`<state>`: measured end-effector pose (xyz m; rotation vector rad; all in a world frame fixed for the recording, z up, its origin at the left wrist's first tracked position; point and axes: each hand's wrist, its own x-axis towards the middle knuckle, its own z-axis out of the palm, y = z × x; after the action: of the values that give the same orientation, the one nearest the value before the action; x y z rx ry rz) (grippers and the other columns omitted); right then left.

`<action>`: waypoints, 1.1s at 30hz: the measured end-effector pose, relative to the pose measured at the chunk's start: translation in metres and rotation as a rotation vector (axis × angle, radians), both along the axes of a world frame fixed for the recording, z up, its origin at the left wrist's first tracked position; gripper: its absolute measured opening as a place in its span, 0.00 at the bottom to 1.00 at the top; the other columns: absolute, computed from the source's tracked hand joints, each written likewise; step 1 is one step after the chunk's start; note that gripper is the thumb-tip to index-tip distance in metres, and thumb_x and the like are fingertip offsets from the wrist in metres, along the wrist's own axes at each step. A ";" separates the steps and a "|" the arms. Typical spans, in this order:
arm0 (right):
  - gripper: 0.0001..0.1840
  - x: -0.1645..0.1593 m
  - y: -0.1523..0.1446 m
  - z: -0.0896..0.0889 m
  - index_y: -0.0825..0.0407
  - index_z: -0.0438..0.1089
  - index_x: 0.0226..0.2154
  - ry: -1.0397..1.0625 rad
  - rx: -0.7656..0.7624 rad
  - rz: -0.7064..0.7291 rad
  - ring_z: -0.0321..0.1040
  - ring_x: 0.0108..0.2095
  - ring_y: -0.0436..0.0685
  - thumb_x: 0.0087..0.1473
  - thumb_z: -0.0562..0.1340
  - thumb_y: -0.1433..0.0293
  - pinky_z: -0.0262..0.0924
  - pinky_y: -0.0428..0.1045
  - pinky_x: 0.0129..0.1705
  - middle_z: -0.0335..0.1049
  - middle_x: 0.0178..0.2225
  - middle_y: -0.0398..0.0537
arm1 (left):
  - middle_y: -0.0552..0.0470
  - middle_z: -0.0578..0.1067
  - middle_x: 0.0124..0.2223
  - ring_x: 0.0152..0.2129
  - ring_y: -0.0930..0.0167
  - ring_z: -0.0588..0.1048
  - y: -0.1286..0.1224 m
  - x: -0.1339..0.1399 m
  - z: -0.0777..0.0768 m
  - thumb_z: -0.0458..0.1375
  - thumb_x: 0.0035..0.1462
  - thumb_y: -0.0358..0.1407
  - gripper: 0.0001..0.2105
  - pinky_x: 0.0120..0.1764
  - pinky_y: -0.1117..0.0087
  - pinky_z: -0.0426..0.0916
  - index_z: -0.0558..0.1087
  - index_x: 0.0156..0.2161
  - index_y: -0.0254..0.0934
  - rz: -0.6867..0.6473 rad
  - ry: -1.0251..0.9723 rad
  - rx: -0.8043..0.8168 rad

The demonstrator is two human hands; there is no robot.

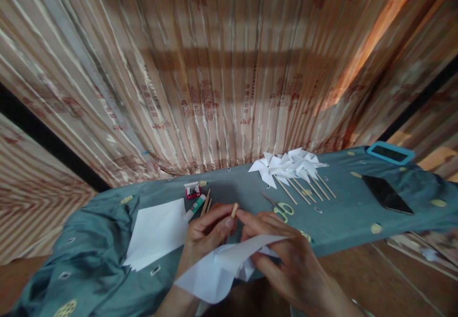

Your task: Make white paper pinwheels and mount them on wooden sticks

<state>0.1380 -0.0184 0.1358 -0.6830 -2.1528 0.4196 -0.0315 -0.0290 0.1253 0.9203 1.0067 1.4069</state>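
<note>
Left hand pinching the tip of a wooden stick between thumb and forefinger, grip narrow and closed on it. Right hand meeting the same stick tip with its fingertips, grip closed on it, a folded white paper lying under both hands at the bench's near edge. Stack of white sheets to the left; glue stick and spare sticks just behind the left hand. Scissors mid-bench; finished paper pinwheels along the far edge; dark phone toward the right end.
</note>
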 end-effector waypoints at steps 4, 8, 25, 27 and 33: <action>0.27 -0.001 0.001 0.000 0.50 0.64 0.57 -0.012 0.018 0.016 0.70 0.34 0.56 0.54 0.56 0.78 0.70 0.53 0.41 0.76 0.33 0.46 | 0.50 0.76 0.31 0.27 0.72 0.70 0.003 -0.004 -0.005 0.70 0.42 0.45 0.16 0.32 0.73 0.65 0.82 0.35 0.38 0.008 0.054 0.033; 0.27 -0.002 0.001 -0.001 0.48 0.63 0.58 -0.010 0.020 0.013 0.71 0.34 0.56 0.55 0.57 0.78 0.70 0.52 0.40 0.75 0.32 0.45 | 0.49 0.78 0.33 0.29 0.70 0.72 0.003 -0.005 -0.006 0.70 0.42 0.45 0.15 0.35 0.71 0.67 0.82 0.34 0.38 0.047 0.082 0.032; 0.28 -0.001 0.001 -0.007 0.48 0.60 0.59 -0.006 -0.030 0.037 0.70 0.36 0.56 0.57 0.58 0.78 0.69 0.52 0.40 0.72 0.34 0.46 | 0.51 0.76 0.29 0.23 0.75 0.70 0.009 0.000 -0.014 0.71 0.40 0.43 0.14 0.28 0.76 0.67 0.82 0.32 0.37 0.065 0.030 0.104; 0.29 0.000 0.001 -0.009 0.48 0.59 0.59 -0.005 -0.029 0.037 0.69 0.36 0.56 0.56 0.57 0.78 0.69 0.53 0.39 0.72 0.34 0.46 | 0.51 0.75 0.28 0.21 0.76 0.69 0.009 0.000 -0.013 0.71 0.40 0.43 0.15 0.25 0.76 0.65 0.81 0.32 0.35 0.058 0.038 0.086; 0.26 0.001 0.003 -0.011 0.51 0.63 0.57 -0.031 -0.036 0.043 0.70 0.39 0.58 0.56 0.57 0.78 0.69 0.56 0.43 0.74 0.36 0.49 | 0.54 0.73 0.27 0.16 0.80 0.64 0.007 0.002 -0.011 0.71 0.40 0.42 0.15 0.20 0.78 0.62 0.80 0.33 0.35 0.059 0.008 0.072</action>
<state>0.1387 -0.0159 0.1249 -0.6676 -2.1972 0.4744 -0.0292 -0.0219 0.1145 0.9566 1.0018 1.4977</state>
